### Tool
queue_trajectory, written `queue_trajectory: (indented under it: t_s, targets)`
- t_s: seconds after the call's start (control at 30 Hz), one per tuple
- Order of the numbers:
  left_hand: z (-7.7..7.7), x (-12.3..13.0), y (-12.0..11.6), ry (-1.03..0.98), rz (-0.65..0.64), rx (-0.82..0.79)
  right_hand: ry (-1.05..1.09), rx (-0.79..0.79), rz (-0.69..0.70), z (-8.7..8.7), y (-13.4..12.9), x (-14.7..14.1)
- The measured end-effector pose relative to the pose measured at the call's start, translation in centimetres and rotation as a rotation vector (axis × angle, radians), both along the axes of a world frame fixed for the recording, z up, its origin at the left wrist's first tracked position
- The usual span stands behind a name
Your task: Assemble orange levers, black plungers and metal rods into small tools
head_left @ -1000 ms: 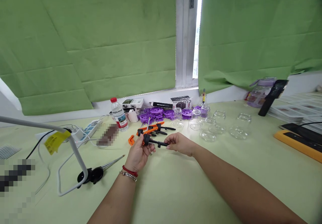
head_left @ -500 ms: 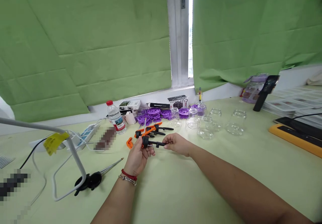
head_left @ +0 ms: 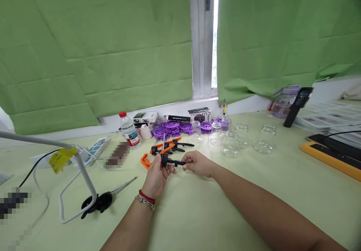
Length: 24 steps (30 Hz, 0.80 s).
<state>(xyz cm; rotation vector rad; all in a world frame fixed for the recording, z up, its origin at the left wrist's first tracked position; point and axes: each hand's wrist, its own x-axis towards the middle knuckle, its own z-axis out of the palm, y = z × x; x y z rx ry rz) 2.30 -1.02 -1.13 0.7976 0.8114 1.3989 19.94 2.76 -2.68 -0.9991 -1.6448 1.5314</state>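
Between my hands, above the table, is a slim black tool (head_left: pixel 171 162) with a thick rounded block at its left end; its exact kind is unclear. My left hand (head_left: pixel 156 175) is closed around the block end, with the thumb on top. Fingertips of my right hand (head_left: pixel 199 163) pinch the thin right end. Just left of my left hand is an orange hooked piece (head_left: pixel 144 161); whether it joins the held tool is hidden. Several similar orange-and-black tools (head_left: pixel 172 144) lie crossed behind my hands.
Purple spoked discs (head_left: pixel 169 127) are heaped at the back beside small boxes (head_left: pixel 145 117) and a red-capped bottle (head_left: pixel 130 131). Several clear glass jars (head_left: pixel 229 145) stand right of centre. A white metal frame (head_left: pixel 84 175) and black discs with thin rods (head_left: pixel 105 202) are at left.
The black tool has turned slightly in my hands, and more of the orange hooked piece shows beside my left hand. Both hands stay in nearly the same place.
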Motion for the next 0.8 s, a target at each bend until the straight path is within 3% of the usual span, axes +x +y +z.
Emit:
queue_trajectory:
  t_s: [0.17,0.4,0.6,0.8]
  targets:
    - [-0.4,-0.1,0.4,0.07,0.217,0.011,-0.076,0.036,0.032,0.1,-0.6,-0.8]
    - [-0.1,-0.3,0.1,0.132,0.437,0.169,-0.059,0.033,0.024,0.4,-2.4,-2.7]
    - [0.1,-0.4,-0.1,0.202,0.381,0.251,-0.032,0.03,-0.036,0.1,-2.6,-3.2]
    - [0.4,-0.3,-0.4,0.245,0.471,0.313,0.027,0.042,0.005,1.3,-3.8,-3.7]
